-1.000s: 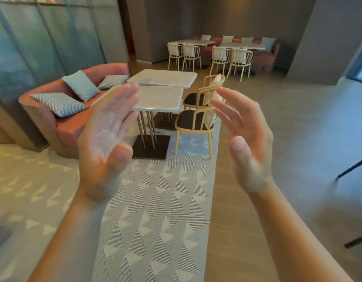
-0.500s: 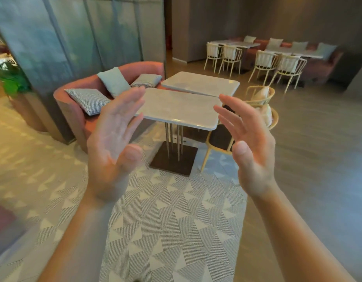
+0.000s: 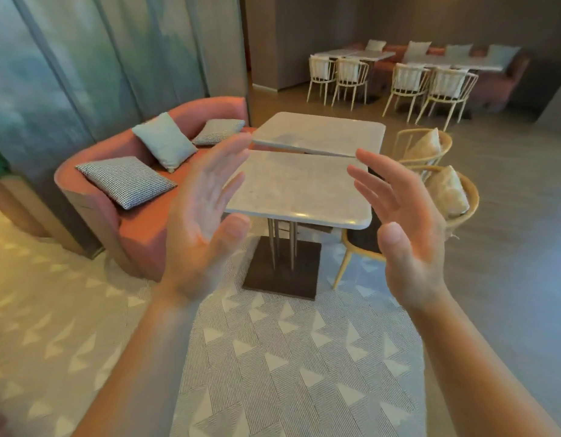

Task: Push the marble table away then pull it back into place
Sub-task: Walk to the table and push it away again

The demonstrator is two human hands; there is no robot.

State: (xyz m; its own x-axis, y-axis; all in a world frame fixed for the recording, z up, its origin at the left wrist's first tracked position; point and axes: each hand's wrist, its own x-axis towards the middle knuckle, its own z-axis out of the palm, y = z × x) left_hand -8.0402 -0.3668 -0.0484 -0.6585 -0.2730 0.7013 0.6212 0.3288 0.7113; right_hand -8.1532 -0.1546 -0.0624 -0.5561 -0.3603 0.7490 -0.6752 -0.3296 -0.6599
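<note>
A white marble table [image 3: 298, 187] with rounded corners stands ahead on thin metal legs and a dark square base [image 3: 282, 269]. A second marble table [image 3: 320, 132] stands just behind it. My left hand [image 3: 203, 216] and my right hand [image 3: 405, 222] are raised in front of me, palms facing each other, fingers spread and straight. Both hands hold nothing and are well short of the near table, one at each side of it in the view.
A pink sofa [image 3: 140, 222] with three cushions is left of the tables. Two wooden chairs [image 3: 443, 197] with cushions stand at the right. A patterned grey rug [image 3: 272, 357] covers the floor below. More white chairs [image 3: 424, 86] and tables stand at the back.
The view has come closer to the marble table and turned so it sits between my hands. Both hands stay raised and open in the same pose.
</note>
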